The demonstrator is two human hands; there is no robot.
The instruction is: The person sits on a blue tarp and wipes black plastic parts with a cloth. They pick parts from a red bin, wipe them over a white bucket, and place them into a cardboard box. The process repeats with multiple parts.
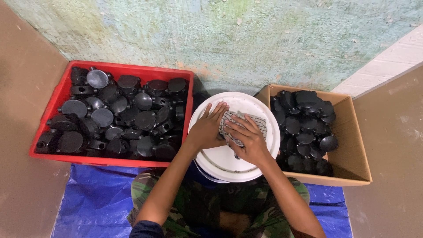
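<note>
Checked woven cloth [243, 127] is pressed flat on round white plastic lid [236, 164] by left hand [207, 128] and right hand [247, 140], both released; even pressure advised.

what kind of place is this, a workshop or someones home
Probably a small, informal workshop set up on the floor: a red crate and a cardboard box both hold black plastic parts, and the person sits on a blue tarp against a worn painted wall.

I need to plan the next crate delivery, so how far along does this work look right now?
Done, it seems: a cardboard box holds a pile of black round caps. In hand: the left hand and right hand press a checked cloth on a white bucket lid. Left: the red crate is full of black round parts.
</note>
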